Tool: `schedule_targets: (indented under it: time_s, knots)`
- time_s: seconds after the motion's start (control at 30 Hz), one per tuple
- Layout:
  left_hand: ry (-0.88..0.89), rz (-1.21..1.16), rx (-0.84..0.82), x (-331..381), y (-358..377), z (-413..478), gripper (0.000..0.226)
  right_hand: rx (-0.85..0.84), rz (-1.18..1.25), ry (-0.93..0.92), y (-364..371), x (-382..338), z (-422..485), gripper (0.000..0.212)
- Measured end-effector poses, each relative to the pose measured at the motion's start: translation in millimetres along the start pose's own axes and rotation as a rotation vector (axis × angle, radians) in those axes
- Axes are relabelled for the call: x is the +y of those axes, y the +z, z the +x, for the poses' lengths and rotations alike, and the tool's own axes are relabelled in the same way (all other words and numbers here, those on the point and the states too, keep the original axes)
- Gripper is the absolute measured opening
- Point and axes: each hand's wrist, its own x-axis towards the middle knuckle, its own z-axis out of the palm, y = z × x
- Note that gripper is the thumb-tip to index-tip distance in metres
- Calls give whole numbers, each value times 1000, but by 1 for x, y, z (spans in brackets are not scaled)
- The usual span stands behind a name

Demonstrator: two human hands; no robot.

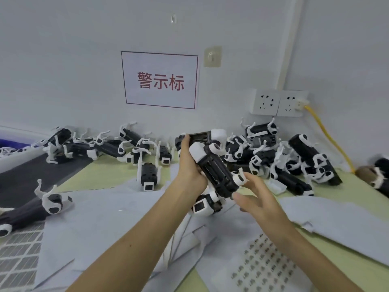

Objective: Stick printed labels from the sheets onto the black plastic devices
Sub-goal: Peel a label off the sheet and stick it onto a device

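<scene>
Black device (214, 171) gripped in left hand (189, 167), right hand (259, 197) spread, empty, beside it — label sheet (263, 268) below, device piles (294, 157) lining wall (63, 60).

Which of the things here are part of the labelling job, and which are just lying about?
Job: held device, gripped by left hand; right hand, open beside it; label sheet; device pile.
Lying about: sign; sockets; yellow cable; hook.

Devices (294, 161) behind label sheet (263, 262)
</scene>
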Motion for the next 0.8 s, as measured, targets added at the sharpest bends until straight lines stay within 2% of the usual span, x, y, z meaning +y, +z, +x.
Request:
schedule_targets:
  time_s: [0.1,0.17,0.23,0.33,0.4,0.47,0.57,0.63,0.67,0.73,0.8]
  knots:
    - [15,100,-122,-5,3,-6,61,84,120,-6,0,0,-5,56]
    - [37,166,-135,-10,0,-10,64,97,114,-10,0,1,-9,57]
    - [62,245,-73,-12,-7,-12,62,99,95,-16,0,2,-13,55]
    - [117,412,32,-6,-22,-18,59,163,86,-67,-5,0,-14,27]
    - [156,532,85,-1,-29,-22,54,196,44,-105,-7,-1,-13,24]
    - [248,631,179,2,-33,-25,44,209,-8,-134,-7,-1,-13,22]
    - [502,687,285,6,-36,-27,48,262,-64,-156,-13,-1,-13,19]
    - [619,633,222,9,-32,-34,34,289,-90,-121,-20,1,-9,20]
    - [622,586,168,9,-30,-39,29,283,-100,-84,-24,2,-7,20]
    - [531,485,47,7,-24,-50,41,246,-171,1,-27,6,-5,21]
    - [396,398,-78,-2,-22,-56,53,244,-352,45,-27,12,-5,19]
